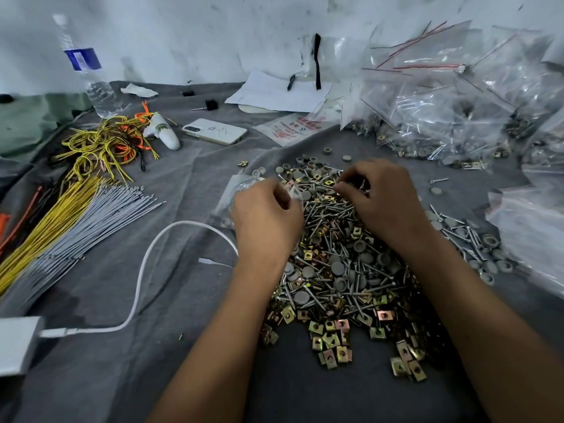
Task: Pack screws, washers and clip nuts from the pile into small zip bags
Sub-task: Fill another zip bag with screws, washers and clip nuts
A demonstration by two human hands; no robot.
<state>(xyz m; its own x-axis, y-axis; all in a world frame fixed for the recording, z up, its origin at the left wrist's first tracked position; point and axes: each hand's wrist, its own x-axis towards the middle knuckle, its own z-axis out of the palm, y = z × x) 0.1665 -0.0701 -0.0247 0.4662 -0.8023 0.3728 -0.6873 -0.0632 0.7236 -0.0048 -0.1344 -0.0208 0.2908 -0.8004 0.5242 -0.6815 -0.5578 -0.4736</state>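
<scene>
On the grey cloth at far left I note a white box with a white cable looping toward centre, and bundles of yellow and grey ties fanned beside it. Behind those: a water bottle, tangled yellow and orange cords, a white phone. My left hand has its fingers curled around a small zip bag, holding it at the pile's left edge. Centre: the pile of screws, grey washers and brass-coloured clip nuts, clip nuts thickest nearest me. My right hand rests on the pile's far side, fingertips pinched among screws; exactly which piece it grips I cannot tell. Far right, filled bags heaped against the wall.
</scene>
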